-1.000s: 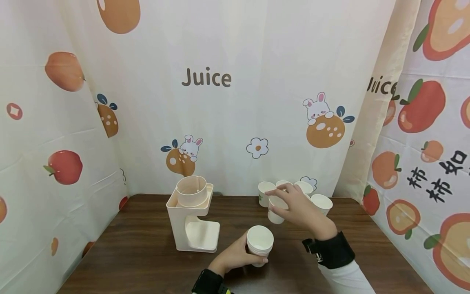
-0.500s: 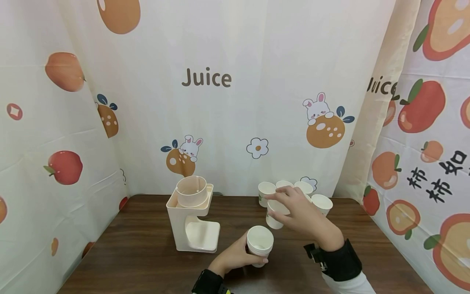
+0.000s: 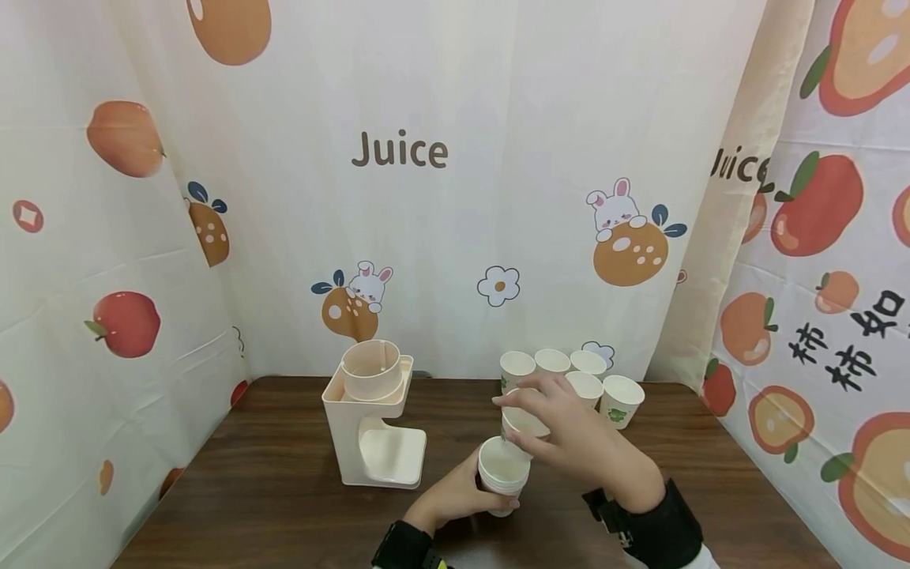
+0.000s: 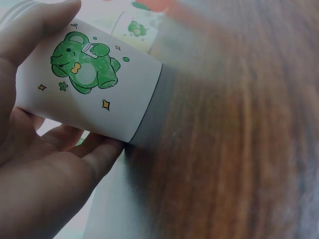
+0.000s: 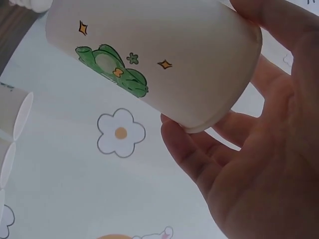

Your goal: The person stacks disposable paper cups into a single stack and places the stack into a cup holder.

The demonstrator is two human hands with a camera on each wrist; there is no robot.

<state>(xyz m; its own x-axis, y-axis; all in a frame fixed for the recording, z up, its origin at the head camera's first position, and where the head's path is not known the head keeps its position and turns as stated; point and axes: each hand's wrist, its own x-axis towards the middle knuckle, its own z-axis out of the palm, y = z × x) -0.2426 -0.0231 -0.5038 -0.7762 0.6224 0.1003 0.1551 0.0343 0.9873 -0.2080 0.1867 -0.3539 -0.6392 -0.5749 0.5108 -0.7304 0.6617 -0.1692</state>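
Note:
In the head view my left hand (image 3: pixel 453 496) grips a stack of white paper cups (image 3: pixel 504 461) near the table's front. The left wrist view shows a green bear print on the stack (image 4: pixel 82 74), with thumb above and fingers below. My right hand (image 3: pixel 576 431) holds a single white paper cup (image 3: pixel 522 423) by its rim, just behind and above the stack; its base is hidden there by the stack's rim. Up close in the right wrist view, the thumb and fingers pinch that cup (image 5: pixel 164 50), which also bears a green bear print.
Several more paper cups (image 3: pixel 622 401) stand in a group at the back right of the wooden table (image 3: pixel 270 490). A cream machine (image 3: pixel 348 450) with a round top bowl and a flat base stands left of the hands. Fruit-printed curtains (image 3: pixel 441 229) enclose the back and sides.
My right hand has brought one cup from the back group leftward and toward the stack, uncovering cups behind it. My left hand and its stack stay in place.

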